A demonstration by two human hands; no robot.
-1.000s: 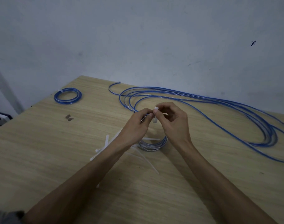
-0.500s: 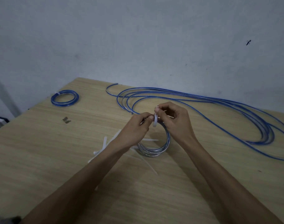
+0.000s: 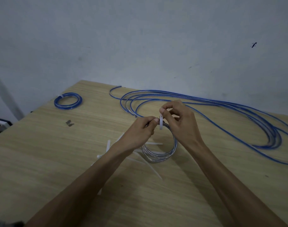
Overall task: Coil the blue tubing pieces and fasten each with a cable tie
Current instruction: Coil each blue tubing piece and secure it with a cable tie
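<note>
- Hands meet above the middle of the wooden tabletop (image 3: 41, 161); both work on one small coil (image 3: 159, 154) of blue tubing, which stands tilted with its lower part on the wood.
- Left hand (image 3: 138, 133) pinches the top of this coil between thumb and forefinger, the other fingers curled under.
- Right hand (image 3: 181, 125) pinches a white cable tie (image 3: 160, 122) between thumb and forefinger; the tie hangs down across the top of the coil, just beside the left fingertips. Whether the tie already closes around the tubing cannot be told.
- Spare white cable ties (image 3: 108, 145) lie scattered on the wood under and beside the left wrist, some partly hidden by the arm.
- Long loose tubing (image 3: 222, 108) lies in wide loops along the far edge and toward the right edge of the tabletop, well apart from the hands.
- Finished coil (image 3: 68, 101) rests flat near the far left corner, with a white tie on its left side.
- Small dark mark (image 3: 69, 123) sits on the wood between that coil and the hands.
- No label, brand or writing can be read on any item.
</note>
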